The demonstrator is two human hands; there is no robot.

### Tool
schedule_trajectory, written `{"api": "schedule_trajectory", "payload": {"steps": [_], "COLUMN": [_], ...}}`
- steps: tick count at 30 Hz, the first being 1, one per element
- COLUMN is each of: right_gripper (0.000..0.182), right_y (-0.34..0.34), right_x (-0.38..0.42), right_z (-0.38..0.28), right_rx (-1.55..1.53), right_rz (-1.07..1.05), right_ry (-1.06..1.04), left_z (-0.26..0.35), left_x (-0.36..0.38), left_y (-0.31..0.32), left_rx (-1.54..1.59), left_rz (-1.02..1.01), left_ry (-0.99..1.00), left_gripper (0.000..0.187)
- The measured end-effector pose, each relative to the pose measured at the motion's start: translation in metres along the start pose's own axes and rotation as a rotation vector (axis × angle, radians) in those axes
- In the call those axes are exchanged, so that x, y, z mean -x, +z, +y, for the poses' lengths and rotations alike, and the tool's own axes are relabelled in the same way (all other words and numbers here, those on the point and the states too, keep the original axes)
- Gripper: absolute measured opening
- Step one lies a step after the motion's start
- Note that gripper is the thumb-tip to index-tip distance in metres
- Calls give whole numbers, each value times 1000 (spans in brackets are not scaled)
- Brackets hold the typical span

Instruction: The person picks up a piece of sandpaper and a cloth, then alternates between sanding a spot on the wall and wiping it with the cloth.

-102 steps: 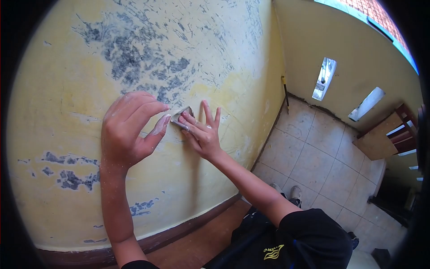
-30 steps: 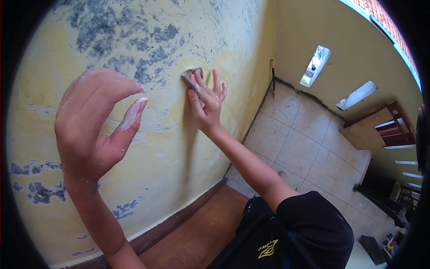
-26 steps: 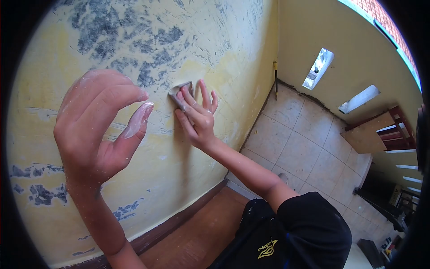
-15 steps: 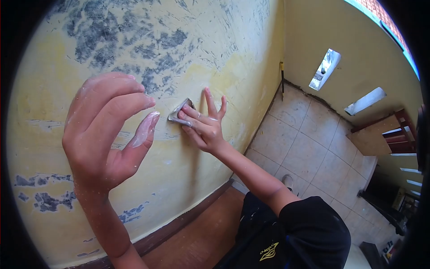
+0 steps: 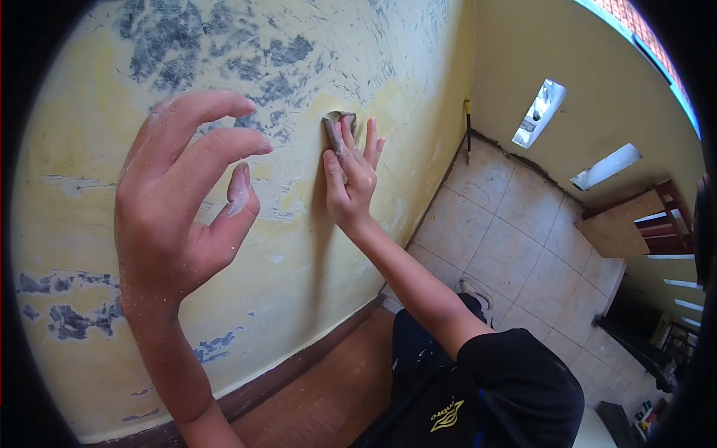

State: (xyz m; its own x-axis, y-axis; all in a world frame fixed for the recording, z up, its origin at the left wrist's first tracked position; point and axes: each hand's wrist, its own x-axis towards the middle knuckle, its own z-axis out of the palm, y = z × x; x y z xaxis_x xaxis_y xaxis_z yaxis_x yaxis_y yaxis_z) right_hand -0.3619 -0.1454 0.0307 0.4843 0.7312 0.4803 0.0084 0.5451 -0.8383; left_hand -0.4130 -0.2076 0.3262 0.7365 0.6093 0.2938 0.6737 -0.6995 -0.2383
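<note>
At frame centre, the right hand (image 5: 349, 179) presses a folded grey sandpaper piece (image 5: 337, 122) against the scuffed yellow wall (image 5: 314, 246); the dusty left hand (image 5: 183, 201) hovers with fingers curled, empty.

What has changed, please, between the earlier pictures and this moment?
The right hand slid the folded sandpaper up the yellow wall, from mid-height to a higher spot. The left hand, first beside the paper, drew back and is now lifted off with fingers curled. The right hand's grip on the paper stayed.
</note>
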Motion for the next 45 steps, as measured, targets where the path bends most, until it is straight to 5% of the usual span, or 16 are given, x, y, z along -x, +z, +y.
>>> {"api": "schedule_trajectory", "payload": {"steps": [5, 8, 11, 16, 21, 25, 27, 29, 31, 33, 35, 37, 39, 41, 43, 45], "right_gripper": [39, 40, 43, 39, 37, 39, 40, 37, 38, 41, 41, 37, 37, 40, 42, 42], "right_y": [-2, -10, 10, -22, 10, -31, -26, -1, -16, -45, -34, 1, 7, -18, -19, -3], "right_x": [24, 9, 10, 25, 8, 7, -8, -10, 9, 7, 2, 9, 22, 1, -30, -39], "right_z": [3, 23, -18, 5, -37, 19, 10, -19, -11, 8, -1, -48, -51, -12, -1, -10], "right_rx": [6, 168, -22, 196, -79, 319, 343, -14, 11, 344, 376, 52, -80, 256, 362, 131], "right_rz": [-217, -154, 14, -311, -39, -342, -255, -41, -158, -423, -369, -138, -139, -282, -303, -20], "right_ry": [-363, -208, 71, -279, 29, -308, -150, 13, -75, -294, -228, -1, -51, -386, -319, -23], "left_z": [-1, 0, 2, 5, 3, 2, 3, 7, 6, 7, 8, 12, 9, 0, 2, 8], "left_x": [-3, -3, -4, -3, -1, -2, -5, -7, -12, -9, -9, -10, -6, -5, -7, -5], "left_y": [-4, -9, -10, -4, -3, -9, -12, -10, -12, -8, -4, 3, 7, 5, -2, 0], "left_rx": [65, 96, 80, 140, 120, 106, 104, 106, 155, 113, 88, 143, 165, 78, 39, 49], "left_rz": [-40, -31, 18, 18, 19, 27, 30, 33, 44, 16, -4, -70, -102, -48, -53, -70], "left_ry": [-98, -104, -56, 10, 5, 26, 28, 18, 26, 24, 11, 17, -7, -5, 8, -4], "left_gripper": [32, 33, 33, 32, 31, 29, 29, 29, 28, 28, 28, 27, 27, 27, 27, 27]}}
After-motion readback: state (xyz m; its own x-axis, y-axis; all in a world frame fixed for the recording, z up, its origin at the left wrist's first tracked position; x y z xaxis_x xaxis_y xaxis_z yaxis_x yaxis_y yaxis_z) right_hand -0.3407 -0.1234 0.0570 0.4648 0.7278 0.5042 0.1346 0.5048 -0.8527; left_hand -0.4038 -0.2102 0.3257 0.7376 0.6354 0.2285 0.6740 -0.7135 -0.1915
